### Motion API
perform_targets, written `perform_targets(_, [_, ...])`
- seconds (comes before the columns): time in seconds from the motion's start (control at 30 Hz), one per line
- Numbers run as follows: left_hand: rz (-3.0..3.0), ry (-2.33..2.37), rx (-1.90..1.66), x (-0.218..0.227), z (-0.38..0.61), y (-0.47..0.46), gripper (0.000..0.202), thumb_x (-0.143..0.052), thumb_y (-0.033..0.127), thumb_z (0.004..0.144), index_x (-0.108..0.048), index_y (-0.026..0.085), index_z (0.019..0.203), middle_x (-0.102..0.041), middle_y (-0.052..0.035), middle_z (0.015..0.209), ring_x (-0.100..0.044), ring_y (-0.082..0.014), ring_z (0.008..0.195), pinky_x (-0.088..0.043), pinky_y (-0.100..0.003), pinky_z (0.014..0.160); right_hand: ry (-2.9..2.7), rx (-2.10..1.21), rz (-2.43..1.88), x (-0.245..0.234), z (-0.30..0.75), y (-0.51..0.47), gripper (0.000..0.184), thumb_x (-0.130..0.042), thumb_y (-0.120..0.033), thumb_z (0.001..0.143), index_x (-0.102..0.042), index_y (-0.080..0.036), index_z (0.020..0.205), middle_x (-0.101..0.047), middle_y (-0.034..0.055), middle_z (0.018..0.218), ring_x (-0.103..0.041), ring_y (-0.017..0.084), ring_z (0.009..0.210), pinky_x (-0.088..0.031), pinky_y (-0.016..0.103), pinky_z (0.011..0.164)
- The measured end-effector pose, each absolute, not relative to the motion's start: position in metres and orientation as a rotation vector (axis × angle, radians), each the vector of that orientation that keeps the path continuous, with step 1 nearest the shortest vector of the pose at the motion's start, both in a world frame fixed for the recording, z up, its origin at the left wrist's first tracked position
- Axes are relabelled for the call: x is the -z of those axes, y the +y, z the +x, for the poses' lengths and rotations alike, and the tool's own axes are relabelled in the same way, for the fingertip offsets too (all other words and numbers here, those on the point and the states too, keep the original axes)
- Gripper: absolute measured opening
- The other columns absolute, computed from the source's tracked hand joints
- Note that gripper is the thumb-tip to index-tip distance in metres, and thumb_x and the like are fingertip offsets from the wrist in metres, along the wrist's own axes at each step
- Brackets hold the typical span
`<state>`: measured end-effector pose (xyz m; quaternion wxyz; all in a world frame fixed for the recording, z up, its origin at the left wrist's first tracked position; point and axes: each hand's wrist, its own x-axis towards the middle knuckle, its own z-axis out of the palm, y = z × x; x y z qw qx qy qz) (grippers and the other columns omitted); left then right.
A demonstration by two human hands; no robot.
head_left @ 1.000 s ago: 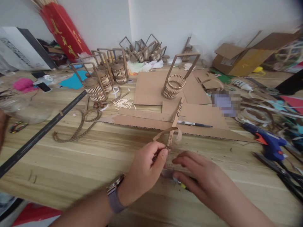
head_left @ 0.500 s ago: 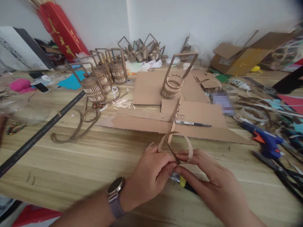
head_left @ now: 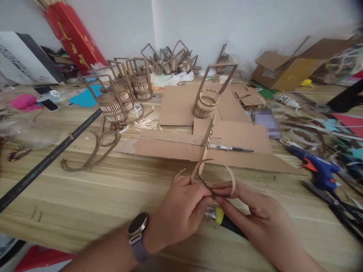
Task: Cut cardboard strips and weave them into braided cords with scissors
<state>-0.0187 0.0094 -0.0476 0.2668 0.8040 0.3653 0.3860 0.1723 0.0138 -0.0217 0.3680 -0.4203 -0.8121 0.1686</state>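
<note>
A thin brown cardboard strip (head_left: 231,173), bent into a loop, is pinched between my two hands just above the table. My left hand (head_left: 185,204), with a watch on its wrist, is closed on the strip; one strip end curls out behind its knuckles. From the right, my right hand (head_left: 255,211) pinches the strip with thumb and fingertips, close to the left fingertips. The exact join between the fingers is hidden. Below the hands lies a yellow and black utility knife (head_left: 224,219), partly covered by my right hand.
Flat cardboard (head_left: 167,149) lies ahead, bearing a marker (head_left: 235,148) and a small handled basket (head_left: 207,104). Lidded baskets (head_left: 110,107) and matchsticks (head_left: 146,123) are left of it. At right are a blue glue gun (head_left: 317,168) and black scissors (head_left: 334,206).
The loop has widened slightly and shifted right. My right hand has moved a little right, its thumb and fingers shifting on the strip; more of the utility knife shows.
</note>
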Motion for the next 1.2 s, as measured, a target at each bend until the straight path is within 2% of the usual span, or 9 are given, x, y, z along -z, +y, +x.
perform_targets(0.33, [2.182, 0.942, -1.039, 0.044, -0.018, 0.01, 0.015, -0.048, 0.016, 0.1, -0.058, 0.019, 0.09, -0.068, -0.0053, 0.087, -0.057, -0.0198, 0.084, -0.042, -0.031, 0.078, -1.988, -0.304, -1.121, 0.028, 0.165, 0.008, 0.014, -0.058, -0.017, 0.088, -0.062, -0.027, 0.08, -0.073, -0.0024, 0.076, -0.071, 0.015, 0.068, -0.056, 0.024, 0.061])
perform_targets(0.63, [2.166, 0.878, -1.093, 0.049, -0.018, 0.009, 0.018, -0.046, 0.019, 0.102, -0.059, 0.019, 0.09, -0.068, -0.0034, 0.08, -0.058, -0.0194, 0.081, -0.042, -0.031, 0.079, -1.841, -0.419, -1.1, 0.036, 0.165, 0.008, 0.015, -0.058, -0.016, 0.088, -0.061, -0.026, 0.077, -0.069, -0.0025, 0.076, -0.069, 0.012, 0.069, -0.055, 0.02, 0.062])
perform_targets(0.73, [2.134, 0.914, -1.081, 0.047, -0.018, 0.008, 0.018, -0.046, 0.019, 0.101, -0.06, 0.019, 0.091, -0.068, -0.0035, 0.082, -0.059, -0.0189, 0.082, -0.043, -0.032, 0.08, -1.835, -0.46, -1.104, 0.039, 0.166, 0.01, 0.015, -0.057, -0.017, 0.09, -0.061, -0.026, 0.078, -0.069, -0.0022, 0.077, -0.069, 0.012, 0.07, -0.055, 0.02, 0.062])
perform_targets(0.9, [2.016, 1.002, -1.085, 0.043, -0.018, 0.008, 0.013, -0.055, 0.026, 0.098, -0.063, 0.017, 0.092, -0.066, -0.0037, 0.083, -0.061, -0.0182, 0.082, -0.045, -0.03, 0.079, -1.868, -0.344, -1.106, 0.041, 0.165, 0.01, 0.011, -0.061, -0.02, 0.091, -0.064, -0.027, 0.083, -0.07, -0.0022, 0.08, -0.07, 0.013, 0.073, -0.056, 0.02, 0.065])
perform_targets(1.03, [2.011, 1.042, -1.101, 0.045, -0.017, 0.008, 0.017, -0.052, 0.023, 0.1, -0.062, 0.017, 0.088, -0.065, -0.0027, 0.08, -0.06, -0.0167, 0.078, -0.045, -0.028, 0.074, -1.929, -0.264, -1.089, 0.042, 0.165, 0.009, 0.011, -0.06, -0.022, 0.093, -0.063, -0.027, 0.084, -0.071, -0.0029, 0.08, -0.071, 0.012, 0.072, -0.057, 0.019, 0.065])
perform_targets(1.13, [2.047, 1.053, -1.102, 0.048, -0.015, 0.007, 0.022, -0.048, 0.024, 0.103, -0.061, 0.017, 0.086, -0.065, -0.0024, 0.079, -0.059, -0.0163, 0.078, -0.044, -0.028, 0.073, -1.977, -0.199, -1.111, 0.045, 0.168, 0.009, 0.004, -0.059, -0.027, 0.094, -0.062, -0.027, 0.095, -0.073, -0.0016, 0.085, -0.072, 0.014, 0.077, -0.059, 0.022, 0.07])
perform_targets(1.2, [2.079, 1.071, -1.089, 0.048, -0.015, 0.006, 0.026, -0.046, 0.026, 0.104, -0.06, 0.017, 0.084, -0.066, -0.0026, 0.079, -0.059, -0.0164, 0.077, -0.044, -0.029, 0.073, -2.001, -0.17, -1.125, 0.048, 0.171, 0.009, 0.008, -0.058, -0.03, 0.095, -0.06, -0.027, 0.102, -0.073, -0.0003, 0.084, -0.073, 0.016, 0.08, -0.06, 0.025, 0.073])
